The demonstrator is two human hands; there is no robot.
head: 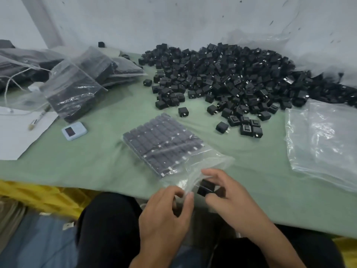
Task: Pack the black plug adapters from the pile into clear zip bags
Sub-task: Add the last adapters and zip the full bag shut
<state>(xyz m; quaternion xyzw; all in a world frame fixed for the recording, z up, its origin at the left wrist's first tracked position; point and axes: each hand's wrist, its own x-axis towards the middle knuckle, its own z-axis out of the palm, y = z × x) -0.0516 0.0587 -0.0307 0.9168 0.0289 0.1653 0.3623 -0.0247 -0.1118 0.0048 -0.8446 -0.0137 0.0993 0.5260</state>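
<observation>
**A:** In the head view, where is the work seen?

**B:** A zip bag [164,144], packed nearly full with rows of adapters, is laid on the green cloth [96,163]. Its open mouth is turned toward the near table edge. The pile [231,74] is heaped well behind it.

**A:** And the hands?

**B:** The film at the mouth is pinched by the left hand [170,207]. A black adapter [205,187] is held in the curled fingers of the right hand [229,198], right at the opening. The two hands are close together but not touching.

**A:** How is the handling judged?

**B:** The adapter is taken for a small, light, rigid block. Its flat sides are best gripped and the metal prongs left alone. The bag film is thin and limp, and likely slippery, so its lip is best held open near the zip strip. Once filled, the bag is expected to be weighty and should be supported from beneath.
</observation>
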